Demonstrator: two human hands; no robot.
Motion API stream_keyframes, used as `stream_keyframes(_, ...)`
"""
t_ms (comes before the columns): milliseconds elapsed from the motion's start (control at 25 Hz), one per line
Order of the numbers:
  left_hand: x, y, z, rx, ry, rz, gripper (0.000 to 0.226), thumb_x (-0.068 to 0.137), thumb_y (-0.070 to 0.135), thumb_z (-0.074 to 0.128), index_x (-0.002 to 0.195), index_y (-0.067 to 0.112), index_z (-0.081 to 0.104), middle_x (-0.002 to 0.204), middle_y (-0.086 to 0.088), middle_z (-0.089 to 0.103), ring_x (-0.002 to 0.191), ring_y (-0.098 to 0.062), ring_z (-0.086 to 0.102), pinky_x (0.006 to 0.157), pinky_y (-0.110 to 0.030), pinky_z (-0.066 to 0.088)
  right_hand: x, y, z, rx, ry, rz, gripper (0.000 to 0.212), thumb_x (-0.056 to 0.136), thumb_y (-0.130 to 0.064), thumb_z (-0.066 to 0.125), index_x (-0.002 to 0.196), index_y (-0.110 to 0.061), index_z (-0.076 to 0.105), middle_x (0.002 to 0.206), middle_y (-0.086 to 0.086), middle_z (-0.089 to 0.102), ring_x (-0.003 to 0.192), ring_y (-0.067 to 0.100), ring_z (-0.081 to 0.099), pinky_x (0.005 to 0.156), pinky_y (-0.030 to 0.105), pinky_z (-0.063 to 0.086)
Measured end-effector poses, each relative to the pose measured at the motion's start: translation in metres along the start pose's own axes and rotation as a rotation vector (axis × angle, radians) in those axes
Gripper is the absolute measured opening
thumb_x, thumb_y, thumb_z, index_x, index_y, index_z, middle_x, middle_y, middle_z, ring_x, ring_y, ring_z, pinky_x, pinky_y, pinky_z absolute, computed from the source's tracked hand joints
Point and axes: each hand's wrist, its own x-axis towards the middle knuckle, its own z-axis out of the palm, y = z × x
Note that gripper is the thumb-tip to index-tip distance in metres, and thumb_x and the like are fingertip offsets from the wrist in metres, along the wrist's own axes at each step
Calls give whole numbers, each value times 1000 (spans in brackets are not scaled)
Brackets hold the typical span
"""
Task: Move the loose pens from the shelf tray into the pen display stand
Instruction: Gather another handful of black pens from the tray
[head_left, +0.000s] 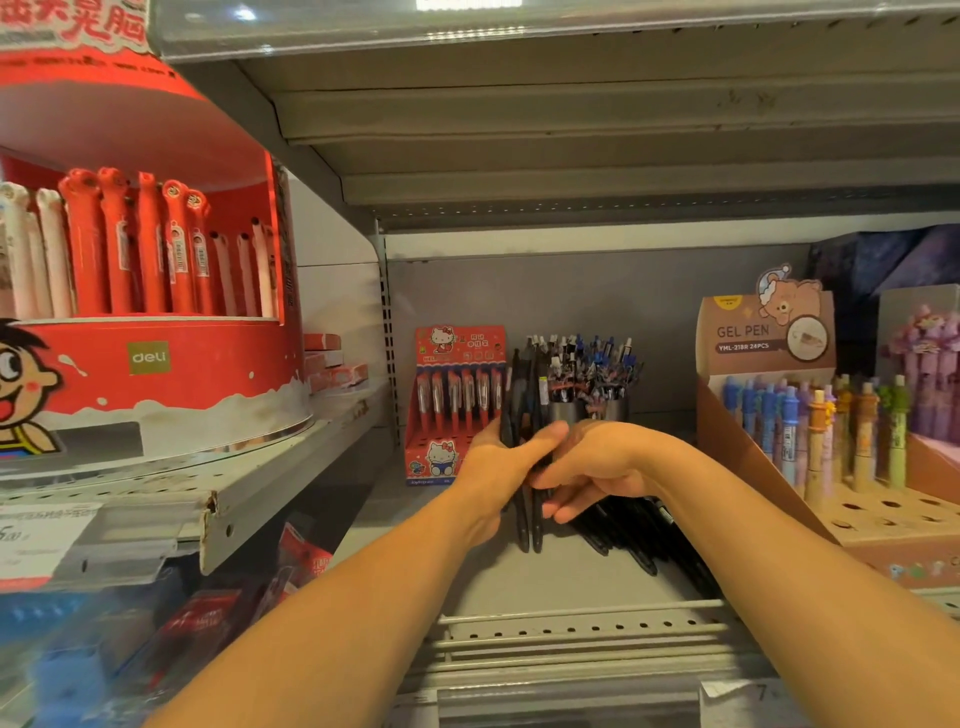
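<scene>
My left hand (501, 470) grips a bundle of several black pens (524, 395) held upright over the grey shelf (519, 587). My right hand (592, 470) touches the same bundle from the right, its fingers bent loosely beside the pens' lower ends. More loose black pens (639, 540) lie flat on the shelf under and behind my right wrist. Behind the bundle stand metal pen cups (587, 408) crowded with black and blue pens. A red Hello Kitty pen display stand (452, 405) is just left of the bundle, with pens in its slots.
A brown GEL PEN display box (763, 353) with coloured pens fills the right side. A big red deli pen stand (156, 364) sits on the higher left shelf. The shelf's front rail (571, 631) runs below my forearms, and an upper shelf (571, 130) hangs overhead.
</scene>
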Motion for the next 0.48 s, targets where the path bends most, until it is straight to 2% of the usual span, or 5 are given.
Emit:
stream_keyframes(160, -1, -1, 0, 29, -10, -28, 26, 83, 28, 81, 103, 16, 73, 90, 1, 79, 80, -10, 75, 60, -18, 55, -1, 1, 2, -89, -22, -44, 17, 92, -8, 72, 110, -8, 70, 87, 10, 78, 80, 23, 75, 74, 33, 63)
stream_keyframes(280, -1, -3, 1, -18, 17, -66, 15, 89, 28, 75, 102, 21, 71, 93, -2, 78, 85, -16, 74, 66, -27, 59, -4, -3, -3, -151, -39, -3, 20, 91, -14, 75, 109, -6, 72, 94, 11, 78, 90, 25, 76, 83, 41, 63)
stream_keyframes(320, -1, -4, 1, -21, 15, -64, 16, 91, 28, 72, 106, 22, 70, 98, -3, 77, 89, -17, 73, 71, -30, 60, -6, -4, -6, -140, -34, 10, 24, 90, -13, 75, 112, -5, 72, 99, 13, 78, 95, 26, 75, 86, 43, 62)
stream_keyframes(400, 0, -6, 3, -17, -4, -56, 21, 94, 29, 69, 113, 21, 68, 103, -3, 74, 93, -19, 70, 78, -32, 58, -7, -7, -12, 0, 61, -34, 43, 91, -3, 71, 132, -7, 61, 116, 14, 71, 108, 29, 71, 88, 46, 61)
stream_keyframes(480, -1, -9, 3, 34, -50, -69, 22, 94, 30, 69, 113, 20, 67, 91, 1, 69, 80, -14, 66, 69, -26, 55, -6, -12, -13, 194, 196, -227, 67, 93, 4, 62, 151, -21, 42, 132, 5, 59, 118, 30, 65, 87, 43, 60)
